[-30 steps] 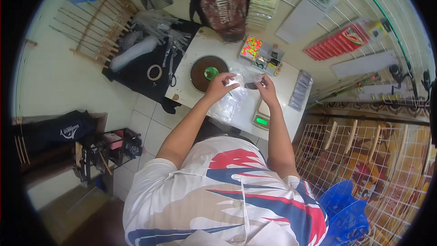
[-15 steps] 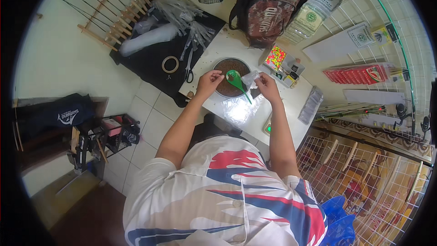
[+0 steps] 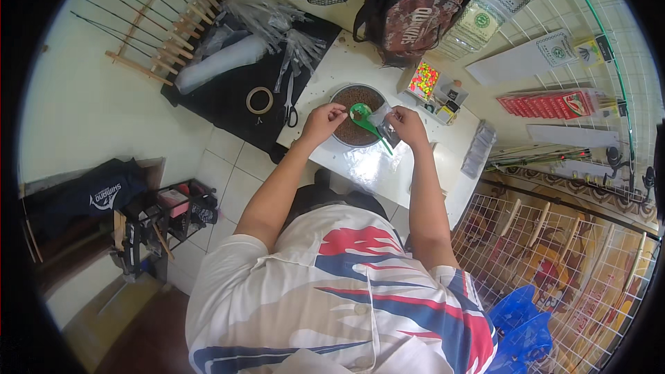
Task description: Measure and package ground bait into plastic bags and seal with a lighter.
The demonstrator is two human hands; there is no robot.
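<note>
A round metal bowl (image 3: 335, 101) full of brown pellets (image 3: 357, 94) stands on the white table before me. In it lies a green spoon (image 3: 361, 122), its handle reaching over the near rim. My right hand (image 3: 407, 126) pinches a small clear plastic bag (image 3: 382, 116) over the bowl's right side. My left hand (image 3: 324, 123) hovers at the bowl's left rim, thumb and fingertips brought together close to the spoon's head. Whatever may be between those fingertips is too small to make out.
Scissors (image 3: 290, 107) and a tape roll (image 3: 259, 100) lie on a black cloth, left of the white table (image 3: 320, 76). Behind the bowl stands a box of bright beads (image 3: 424, 82). A camouflage backpack (image 3: 409, 21) is at the back. A plastic pack (image 3: 479, 149) lies at the table's right edge.
The view has shifted slightly. The bag in my right hand hangs at a different tilt over the bowl's right side. My left hand remains by the left rim.
</note>
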